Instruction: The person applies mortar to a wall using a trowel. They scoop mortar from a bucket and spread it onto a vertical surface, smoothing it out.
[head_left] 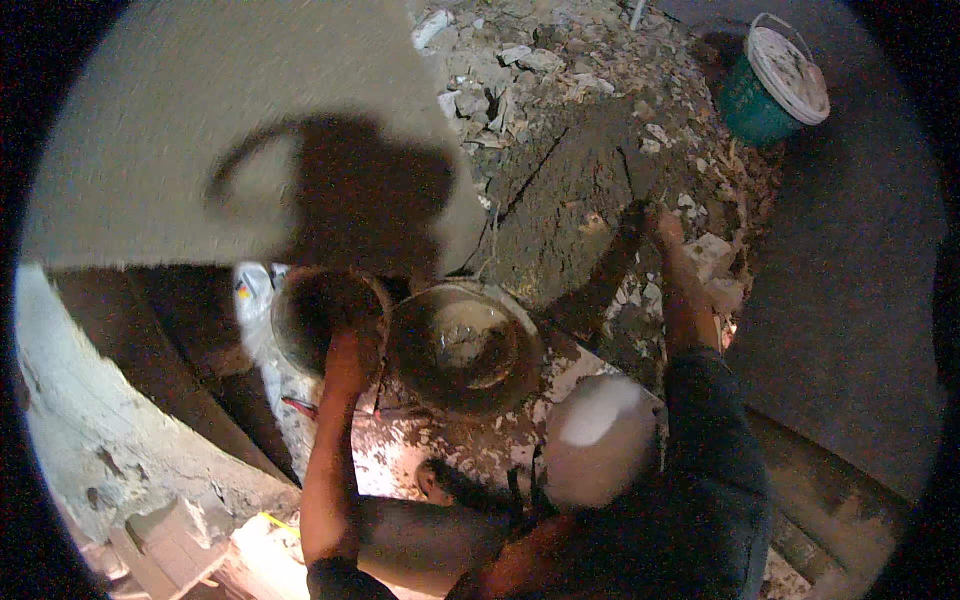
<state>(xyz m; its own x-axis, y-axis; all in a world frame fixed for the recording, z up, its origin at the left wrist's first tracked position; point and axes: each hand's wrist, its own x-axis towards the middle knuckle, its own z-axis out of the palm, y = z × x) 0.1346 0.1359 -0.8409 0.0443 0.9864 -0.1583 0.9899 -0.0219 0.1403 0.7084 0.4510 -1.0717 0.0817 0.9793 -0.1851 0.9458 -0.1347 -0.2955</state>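
Observation:
My left hand (350,340) reaches into a dark round bucket (288,318) at centre left, its fingers lost in shadow. Beside it stands a second round bucket (522,335) with grey, wet-looking contents. My right hand (665,225) is out at the right on dirt and broken rubble (700,250), fingers curled closed; what they hold, if anything, is too dim to make out. A small red-handled tool (300,405) lies below the left bucket.
A grey plastered slab (150,150) fills the upper left, with shadows on it. A green bucket (760,100) with whitish rim sits upper right by a dark wall (850,300). Rubble (520,60) covers the top. My padded knee (595,440) is low centre. Dark gaps (150,330) lie left.

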